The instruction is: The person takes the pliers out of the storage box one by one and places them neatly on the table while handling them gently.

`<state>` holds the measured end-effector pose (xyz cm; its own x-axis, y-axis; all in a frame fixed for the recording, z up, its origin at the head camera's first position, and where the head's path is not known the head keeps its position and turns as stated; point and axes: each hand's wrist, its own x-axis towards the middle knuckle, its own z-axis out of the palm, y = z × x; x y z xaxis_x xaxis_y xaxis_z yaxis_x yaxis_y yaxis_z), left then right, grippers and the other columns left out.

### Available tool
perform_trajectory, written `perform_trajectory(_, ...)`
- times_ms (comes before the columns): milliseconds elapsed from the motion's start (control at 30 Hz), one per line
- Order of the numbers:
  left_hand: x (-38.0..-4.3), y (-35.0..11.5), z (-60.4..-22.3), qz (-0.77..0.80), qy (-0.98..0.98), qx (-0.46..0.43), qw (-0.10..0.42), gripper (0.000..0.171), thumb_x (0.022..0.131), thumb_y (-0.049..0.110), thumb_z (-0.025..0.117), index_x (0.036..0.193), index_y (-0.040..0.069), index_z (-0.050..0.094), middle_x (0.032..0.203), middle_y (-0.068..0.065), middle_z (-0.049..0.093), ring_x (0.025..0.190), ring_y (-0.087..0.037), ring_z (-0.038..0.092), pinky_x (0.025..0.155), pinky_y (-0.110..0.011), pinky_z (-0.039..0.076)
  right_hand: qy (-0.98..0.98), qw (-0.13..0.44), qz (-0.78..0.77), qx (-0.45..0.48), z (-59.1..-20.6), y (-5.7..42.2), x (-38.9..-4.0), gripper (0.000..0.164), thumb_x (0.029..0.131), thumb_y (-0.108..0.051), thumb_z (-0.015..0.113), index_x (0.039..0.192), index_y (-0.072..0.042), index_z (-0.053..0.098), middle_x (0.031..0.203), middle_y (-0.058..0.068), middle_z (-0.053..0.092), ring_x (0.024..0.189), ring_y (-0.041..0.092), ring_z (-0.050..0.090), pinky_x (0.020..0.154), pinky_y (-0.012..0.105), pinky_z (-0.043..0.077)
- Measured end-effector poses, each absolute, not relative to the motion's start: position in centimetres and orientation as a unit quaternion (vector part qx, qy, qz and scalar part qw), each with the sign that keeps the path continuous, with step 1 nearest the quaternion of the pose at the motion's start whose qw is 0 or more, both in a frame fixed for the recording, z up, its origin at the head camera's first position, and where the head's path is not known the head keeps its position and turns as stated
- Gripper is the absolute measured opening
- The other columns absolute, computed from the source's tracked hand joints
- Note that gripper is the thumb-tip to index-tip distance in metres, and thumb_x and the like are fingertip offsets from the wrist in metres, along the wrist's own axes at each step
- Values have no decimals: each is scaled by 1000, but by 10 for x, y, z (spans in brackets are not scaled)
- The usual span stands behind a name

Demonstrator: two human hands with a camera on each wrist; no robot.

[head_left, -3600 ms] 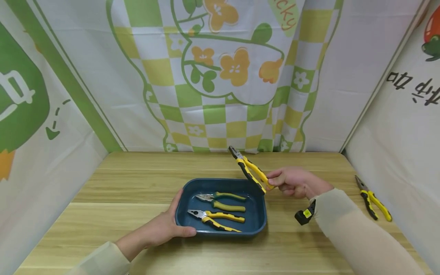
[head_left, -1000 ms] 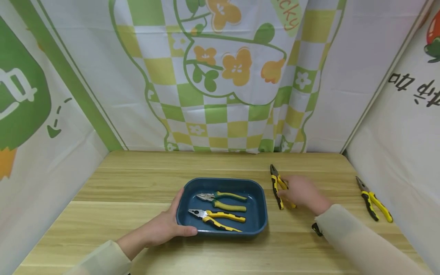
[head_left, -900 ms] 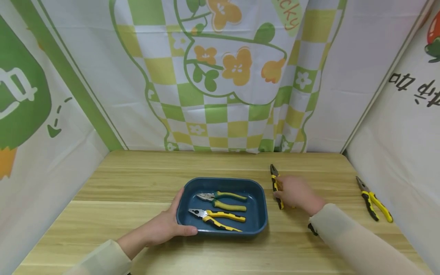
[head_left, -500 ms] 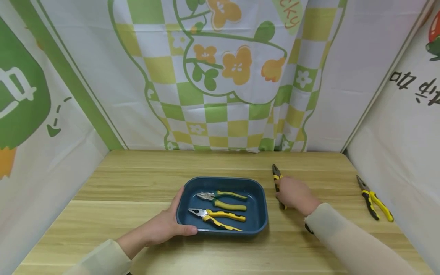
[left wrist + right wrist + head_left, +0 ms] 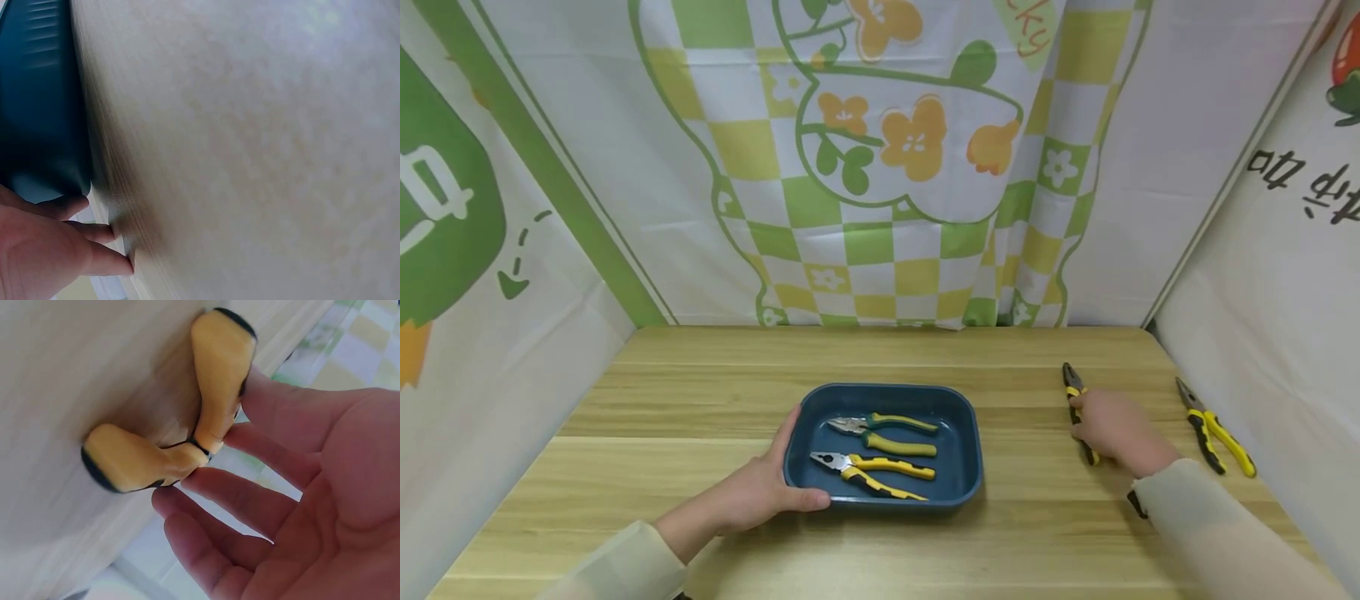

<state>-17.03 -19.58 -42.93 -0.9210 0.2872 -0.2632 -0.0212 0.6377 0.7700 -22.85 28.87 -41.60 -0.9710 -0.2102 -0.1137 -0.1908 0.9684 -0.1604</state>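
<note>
My left hand (image 5: 756, 496) holds the left end of a blue rectangular tray (image 5: 973, 433), thumb on its front rim. Inside lie two pairs of pliers: green-handled pliers (image 5: 898, 448) behind, and silver-headed pliers with yellow-and-black handles (image 5: 891, 468) in front. To the right of the tray, my right hand (image 5: 1120, 429) grips dark-jawed pliers with yellow-and-black handles (image 5: 1071, 379), heads pointing to the back. In the right wrist view, their splayed handles (image 5: 219, 369) show between thumb and fingers, close to the tabletop. The left wrist view shows my left fingertips beside the tray's outer wall (image 5: 44, 112).
Long-nosed pliers with yellow-and-black handles (image 5: 1213, 433) lie near the table's right edge, beside my right hand. The wooden table (image 5: 685, 392) is closed in by a patterned cloth (image 5: 895, 208) at the back and printed white sheets at both sides.
The dark-jawed pliers were in the air over the tray's right rim, came down on the table beside it, and have since shifted right with my right hand. My left hand stays on the tray.
</note>
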Motion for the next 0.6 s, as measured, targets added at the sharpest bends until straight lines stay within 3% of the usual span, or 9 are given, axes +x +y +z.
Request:
perform_trajectory(200, -170, -197, -430, 423, 883, 80, 184, 131, 74, 47, 87, 160, 22, -8, 139, -41, 41, 115, -39, 51, 99, -58, 35, 992, 58, -76, -84, -411, 326, -220, 47, 85, -9, 73, 123, 15, 61, 119, 35, 59, 88, 40, 63, 77, 51, 50)
perform_trajectory(267, -170, -197, -430, 426, 882, 82, 184, 131, 75, 46, 87, 160, 22, -9, 139, -41, 40, 114, -39, 52, 99, -58, 35, 993, 58, -69, -76, -410, 336, -218, 46, 85, -10, 74, 123, 14, 61, 119, 35, 59, 101, 47, 61, 80, 55, 49)
perform_trajectory(600, -171, -196, -431, 428, 881, 81, 184, 130, 75, 47, 87, 160, 22, -8, 140, -40, 41, 111, -37, 52, 99, -57, 35, 995, 55, -60, -55, -414, 368, -215, 47, 84, -12, 77, 119, 15, 63, 117, 36, 59, 102, 55, 56, 82, 60, 46)
